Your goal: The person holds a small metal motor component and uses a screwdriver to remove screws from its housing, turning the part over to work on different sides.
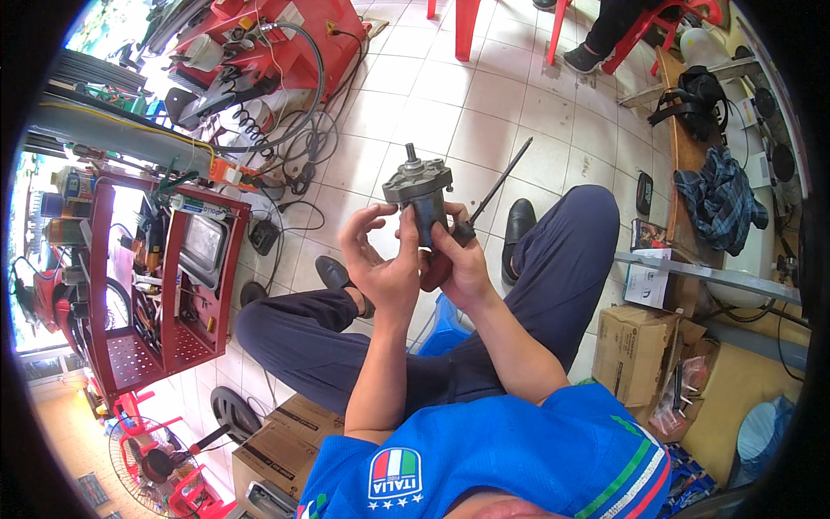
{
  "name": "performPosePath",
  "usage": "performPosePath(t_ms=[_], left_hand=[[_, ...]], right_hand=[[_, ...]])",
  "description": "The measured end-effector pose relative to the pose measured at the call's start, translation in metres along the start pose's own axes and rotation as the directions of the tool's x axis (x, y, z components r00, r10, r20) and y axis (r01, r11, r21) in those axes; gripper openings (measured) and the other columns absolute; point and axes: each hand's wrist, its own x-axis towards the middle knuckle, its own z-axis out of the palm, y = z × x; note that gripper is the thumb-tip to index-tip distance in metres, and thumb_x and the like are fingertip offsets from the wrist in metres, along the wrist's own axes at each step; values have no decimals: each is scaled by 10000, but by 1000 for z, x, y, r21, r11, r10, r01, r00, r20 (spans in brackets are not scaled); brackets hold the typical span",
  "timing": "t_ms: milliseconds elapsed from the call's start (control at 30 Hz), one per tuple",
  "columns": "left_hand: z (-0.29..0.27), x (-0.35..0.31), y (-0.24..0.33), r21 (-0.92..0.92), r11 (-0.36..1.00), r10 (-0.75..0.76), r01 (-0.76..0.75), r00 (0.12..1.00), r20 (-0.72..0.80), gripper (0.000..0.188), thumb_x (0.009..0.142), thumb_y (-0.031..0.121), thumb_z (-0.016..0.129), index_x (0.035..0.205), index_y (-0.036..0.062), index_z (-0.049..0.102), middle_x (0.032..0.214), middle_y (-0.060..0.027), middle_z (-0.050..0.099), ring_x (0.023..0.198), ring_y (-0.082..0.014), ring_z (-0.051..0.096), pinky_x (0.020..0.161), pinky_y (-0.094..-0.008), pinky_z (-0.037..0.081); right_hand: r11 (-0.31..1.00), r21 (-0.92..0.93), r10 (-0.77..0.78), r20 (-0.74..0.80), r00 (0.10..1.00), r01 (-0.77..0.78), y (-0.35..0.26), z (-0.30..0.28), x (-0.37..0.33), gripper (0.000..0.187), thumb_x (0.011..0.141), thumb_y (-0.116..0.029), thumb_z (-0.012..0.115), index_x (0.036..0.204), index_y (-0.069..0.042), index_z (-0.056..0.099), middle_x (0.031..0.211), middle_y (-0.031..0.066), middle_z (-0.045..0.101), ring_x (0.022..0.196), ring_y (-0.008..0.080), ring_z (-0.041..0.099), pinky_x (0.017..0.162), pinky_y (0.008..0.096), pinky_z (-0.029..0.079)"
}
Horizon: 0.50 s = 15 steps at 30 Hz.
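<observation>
Between my hands, over the gap between my knees, is a dark cylindrical metal part, possibly a small motor. It stands almost upright, with a bolted flange and a thin shaft on top. The fingertips of my left hand press on its left side, while the other fingers curl loosely away. My right hand steadies the lower right side with its thumb. That same hand also grips a screwdriver, its long dark blade pointing up and right, apart from the part. Its dark red handle shows below my fingers.
A red tool cart with shelves stands on the left. Behind it are a red machine and tangled cables on the tiled floor. Cardboard boxes and a wooden bench line the right. A blue stool shows beneath me.
</observation>
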Motion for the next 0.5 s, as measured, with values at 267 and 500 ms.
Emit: performPosePath(t_ms=[267,500], left_hand=[[0,0,2,20,1000,-9,9,1000,-6,447,834,-34,741,1197,48,494,1051,-77,629,991,-166,619,866,-316,445],[-3,0,0,15,1000,10,-10,1000,23,454,833,-32,748,1195,50,487,1057,-80,631,1005,-165,616,871,-313,444]], right_hand=[[1000,-2,6,-18,1000,-6,0,1,0,322,1001,-253,583,1266,-173,418,1159,131,645,883,133,634,665,255,497],[1000,16,4,-10,1000,-3,-2,0,-1,305,993,-242,597,1240,-176,429,1223,105,626,961,145,642,673,267,502]])
